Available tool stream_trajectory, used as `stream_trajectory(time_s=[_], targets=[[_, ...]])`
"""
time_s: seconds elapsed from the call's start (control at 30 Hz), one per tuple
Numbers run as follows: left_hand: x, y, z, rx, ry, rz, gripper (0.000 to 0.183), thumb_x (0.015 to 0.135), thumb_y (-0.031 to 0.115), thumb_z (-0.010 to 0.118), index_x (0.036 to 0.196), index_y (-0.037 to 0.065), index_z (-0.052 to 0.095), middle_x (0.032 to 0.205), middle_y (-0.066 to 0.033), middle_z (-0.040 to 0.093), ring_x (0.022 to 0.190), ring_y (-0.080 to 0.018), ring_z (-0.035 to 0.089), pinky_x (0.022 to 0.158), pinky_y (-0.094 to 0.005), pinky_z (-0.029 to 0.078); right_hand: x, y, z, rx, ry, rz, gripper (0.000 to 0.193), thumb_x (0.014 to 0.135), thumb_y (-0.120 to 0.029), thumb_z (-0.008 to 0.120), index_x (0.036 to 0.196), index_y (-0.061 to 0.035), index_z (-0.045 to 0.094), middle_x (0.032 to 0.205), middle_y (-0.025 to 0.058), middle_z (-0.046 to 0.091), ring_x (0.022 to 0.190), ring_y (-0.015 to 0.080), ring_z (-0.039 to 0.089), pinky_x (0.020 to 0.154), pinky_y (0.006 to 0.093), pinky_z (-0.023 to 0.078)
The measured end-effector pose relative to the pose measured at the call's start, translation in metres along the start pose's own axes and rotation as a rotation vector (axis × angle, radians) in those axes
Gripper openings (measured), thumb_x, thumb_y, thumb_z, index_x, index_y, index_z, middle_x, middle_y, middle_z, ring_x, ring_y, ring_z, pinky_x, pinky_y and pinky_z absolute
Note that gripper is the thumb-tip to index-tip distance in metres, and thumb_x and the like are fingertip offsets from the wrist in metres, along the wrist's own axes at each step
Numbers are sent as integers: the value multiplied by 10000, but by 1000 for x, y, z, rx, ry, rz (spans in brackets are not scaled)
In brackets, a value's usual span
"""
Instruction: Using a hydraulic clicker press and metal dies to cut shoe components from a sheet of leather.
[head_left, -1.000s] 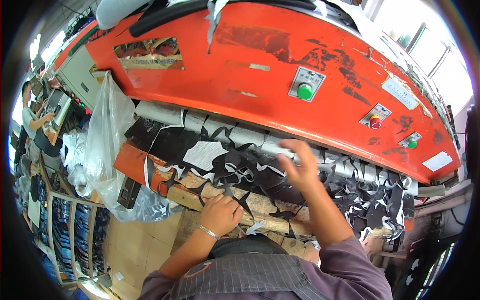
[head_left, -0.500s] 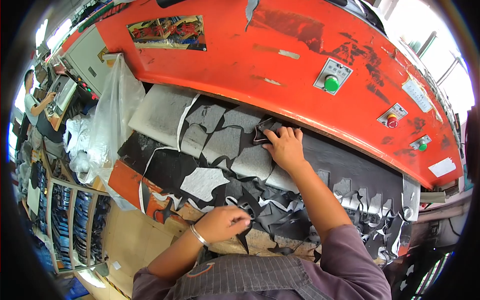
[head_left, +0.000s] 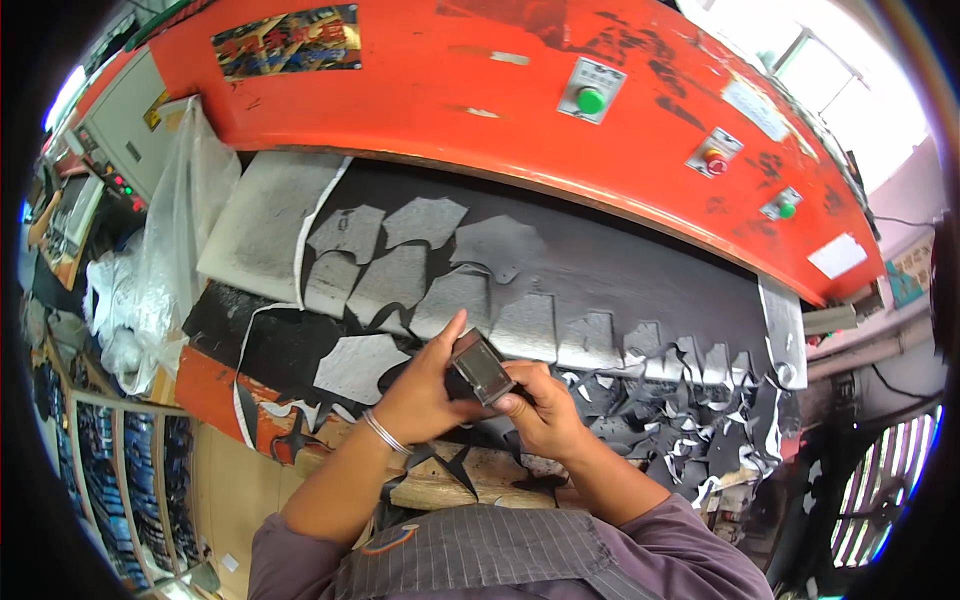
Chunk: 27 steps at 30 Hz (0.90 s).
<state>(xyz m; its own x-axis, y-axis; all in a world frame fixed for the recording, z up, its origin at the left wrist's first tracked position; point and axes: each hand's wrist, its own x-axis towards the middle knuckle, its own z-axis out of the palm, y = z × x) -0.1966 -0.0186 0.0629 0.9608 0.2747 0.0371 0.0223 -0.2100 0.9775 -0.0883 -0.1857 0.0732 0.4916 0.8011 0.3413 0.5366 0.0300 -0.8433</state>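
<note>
One dark metal block (head_left: 482, 368) slants longways in front of the red machine (head_left: 420, 90), near end to the right. Before, the right hand (head_left: 548, 412) had it by the machine's edge; now that hand pinches it with the half-open left hand (head_left: 422, 400). Left of the machine, a rack (head_left: 130, 402) holds blue things (head_left: 97, 440).

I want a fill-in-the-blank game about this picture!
1. The dark, box-shaped object is held by a total of ____ hands, counting the left hand and the right hand.
2. The shiny silver bracelet is on the ____ wrist.
3. On the big orange-red metal machine, the round red button sits between two ____ ones.
4. The dark striped apron shows a colourful arch, like a ____.

Missing words: two; left; green; rainbow.
</note>
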Motion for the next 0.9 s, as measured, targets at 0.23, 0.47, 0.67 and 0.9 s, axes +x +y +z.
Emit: stream_trajectory(time_s=[0.23,0.47,0.67,0.9], targets=[[105,-33,-33,534,326,199,491,805,247,714,1208,7,569,1258,-184,554,1180,-353,514,1010,-413,418,37,58,-65,-704,113,-143,226,760,-93,715,973,-143,658,925,54,598,892,253,575,812,404,348],[177,-25,-13,868,95,-363,551,788,360,748,1155,-4,556,1242,-185,558,1125,-379,545,980,-428,451,70,126,-70,-1005,89,-56,151,810,-218,675,958,-187,667,886,47,594,878,239,571,799,414,378],[159,-88,-19,833,526,217,276,865,295,685,887,51,559,880,-103,596,780,-301,577,705,-405,453,70,133,-60,-1000,226,-40,397,811,-271,688,1182,-160,600,1223,178,519,1094,364,522,982,476,360],[65,-65,-75,-458,535,18,115,945,200,609,916,104,552,808,52,504,748,-47,459,677,-247,411,52,137,-74,-859,230,285,633,820,-353,695,1313,-26,470,1462,363,222,1277,478,387,1074,513,309]])
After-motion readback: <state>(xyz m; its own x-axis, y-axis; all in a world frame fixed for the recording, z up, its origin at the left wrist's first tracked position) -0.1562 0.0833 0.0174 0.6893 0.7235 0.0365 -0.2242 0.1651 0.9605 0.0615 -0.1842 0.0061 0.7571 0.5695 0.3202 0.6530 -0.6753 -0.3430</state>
